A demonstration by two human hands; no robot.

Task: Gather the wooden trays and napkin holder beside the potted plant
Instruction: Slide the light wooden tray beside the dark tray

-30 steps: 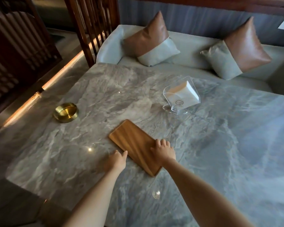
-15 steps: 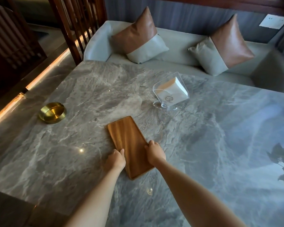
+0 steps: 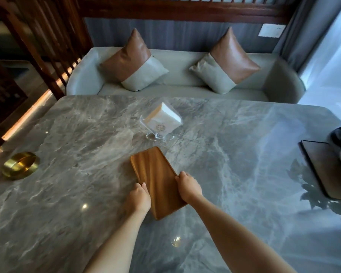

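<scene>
Two hands reached over one marble desk (image 3: 244,154): the left hand (image 3: 139,200) and the right hand (image 3: 188,187). Between them lay one light wooden tray (image 3: 156,174). A second, darker tray (image 3: 327,170) sat at the desk's right edge. There was one clear napkin holder (image 3: 160,125) and one brass bowl (image 3: 21,165). Beyond the desk stood one sofa (image 3: 83,79) with two cushions, one on the left (image 3: 134,62) and one on the right (image 3: 225,61).
</scene>
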